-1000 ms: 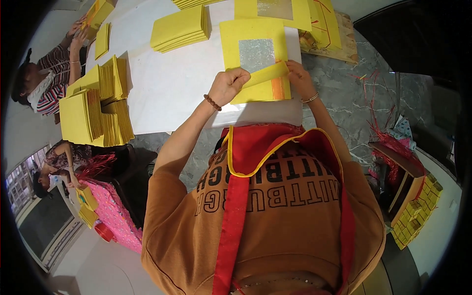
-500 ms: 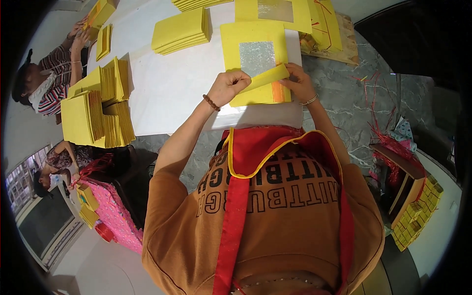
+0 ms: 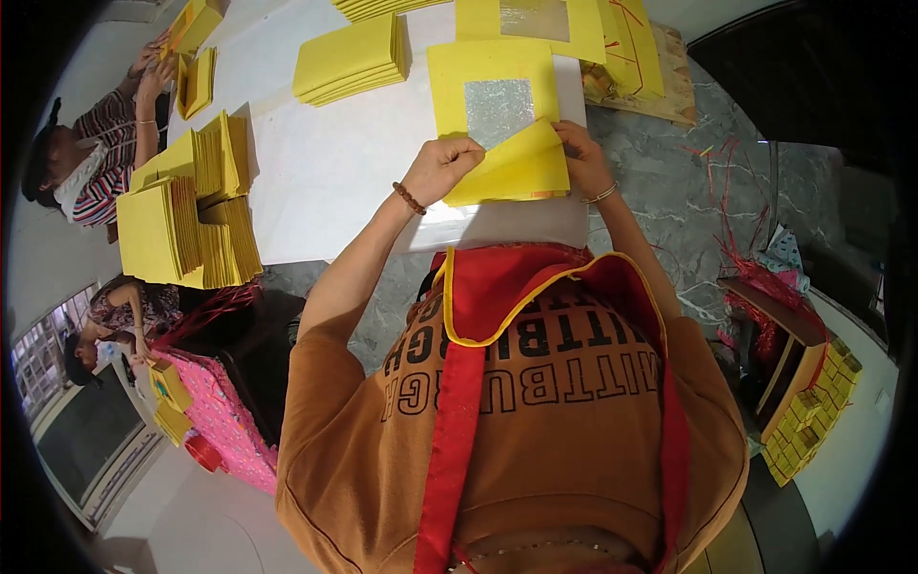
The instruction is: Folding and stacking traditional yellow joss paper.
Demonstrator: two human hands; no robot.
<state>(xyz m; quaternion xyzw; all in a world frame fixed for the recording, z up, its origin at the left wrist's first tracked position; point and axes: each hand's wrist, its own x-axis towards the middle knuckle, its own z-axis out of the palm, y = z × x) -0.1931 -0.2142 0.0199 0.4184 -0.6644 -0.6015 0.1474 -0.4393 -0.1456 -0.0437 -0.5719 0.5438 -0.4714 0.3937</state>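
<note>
A yellow paper sheet (image 3: pixel 445 91) with a silver foil square (image 3: pixel 498 102) lies before me at the table's right end, apparently atop others. A loose yellow flap (image 3: pixel 521 167) covers its near part, and a sliver of orange shows at the near edge. My left hand (image 3: pixel 443 170), wearing a beaded bracelet, is closed with the flap's left edge pinched at the fingertips. My right hand (image 3: pixel 584 158) has its fingers curled at the flap's upper right corner, gripping it; the fingertips are partly hidden.
Folded yellow papers (image 3: pixel 349 62) lie on the white table (image 3: pixel 325 172). More stand at its left end (image 3: pixel 177 220). Beyond my sheet is another foil sheet (image 3: pixel 535 19). At far left a co-worker's hands (image 3: pixel 153 72) hold a yellow paper piece. Red string (image 3: pixel 732 201) trails on the right.
The raised narrow strip between my hands has opened out into a wider flap covering most of the orange stripe. My hands have barely moved. The co-worker's nearby folded piece has opened wider.
</note>
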